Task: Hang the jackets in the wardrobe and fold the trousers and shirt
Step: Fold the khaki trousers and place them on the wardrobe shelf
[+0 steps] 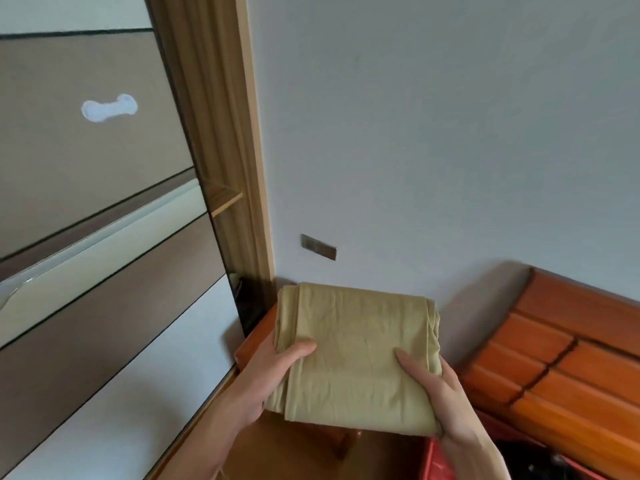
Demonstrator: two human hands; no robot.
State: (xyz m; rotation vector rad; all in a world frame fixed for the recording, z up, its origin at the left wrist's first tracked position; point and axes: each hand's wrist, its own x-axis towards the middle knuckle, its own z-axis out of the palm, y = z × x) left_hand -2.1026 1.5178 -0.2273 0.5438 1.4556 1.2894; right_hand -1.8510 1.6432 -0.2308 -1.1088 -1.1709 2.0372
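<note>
A folded olive-green garment [356, 355], a neat rectangular bundle, is held in the air in front of me with both hands. My left hand [273, 372] grips its left edge, thumb on top. My right hand [433, 386] grips its right edge, thumb on top and fingers underneath. I cannot tell whether the garment is the trousers or the shirt. The wardrobe [104, 220] with brown and white sliding panels fills the left side; a narrow open gap [225, 202] with a wooden shelf shows at its right edge. No jackets are visible.
A small wooden nightstand [258, 344] stands below the bundle, against the grey wall [415, 133]. An orange wooden headboard [561, 358] runs along the right. Red bedding [440, 462] and something dark lie at the bottom right. A metal plate [318, 247] is on the wall.
</note>
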